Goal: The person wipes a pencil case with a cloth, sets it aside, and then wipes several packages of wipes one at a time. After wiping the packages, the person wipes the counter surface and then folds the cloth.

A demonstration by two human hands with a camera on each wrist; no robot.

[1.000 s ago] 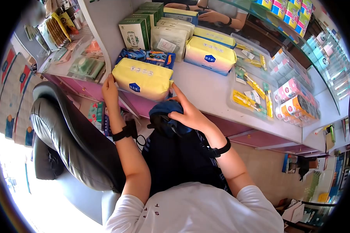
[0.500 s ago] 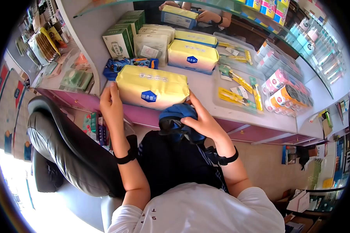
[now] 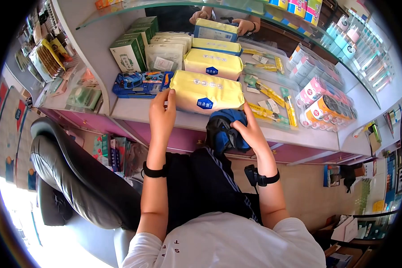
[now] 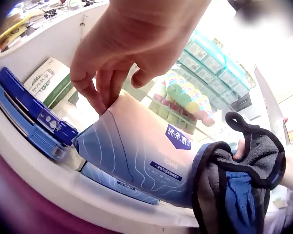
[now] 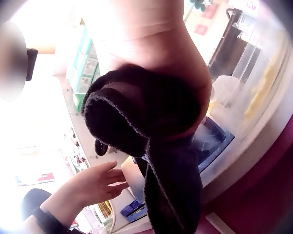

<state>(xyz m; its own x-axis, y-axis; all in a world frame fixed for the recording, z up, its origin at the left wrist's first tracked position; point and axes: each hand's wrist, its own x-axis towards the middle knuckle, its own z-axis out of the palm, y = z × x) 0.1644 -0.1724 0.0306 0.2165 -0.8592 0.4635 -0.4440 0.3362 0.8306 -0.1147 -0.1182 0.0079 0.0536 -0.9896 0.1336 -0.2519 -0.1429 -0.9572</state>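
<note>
A yellow and blue soft pack [image 3: 206,93] is held between both hands over the counter's front edge, tilted in the left wrist view. The left hand [image 3: 162,117] pinches its upper left corner with the fingertips, as the left wrist view [image 4: 132,53] also shows. At the pack's right end, the right hand [image 3: 253,130] grips a dark blue and black cloth [image 3: 227,129], its fingers against the pack's end. The cloth [image 4: 241,180] hangs beside that end. Behind the held pack stands a similar pack [image 3: 214,62].
Left of the pack lies a blue toy package [image 3: 140,84], with green and white boxes [image 3: 128,54] behind. Clear trays with yellow items [image 3: 268,105] and wrapped rolls [image 3: 328,109] stand at the right. A glass shelf [image 3: 183,3] overhangs the counter; a black chair [image 3: 80,178] is at the left.
Both hands have moved right with the pack and cloth, and the pack now sits in front of the similar packs. The blue toy package is more exposed.
</note>
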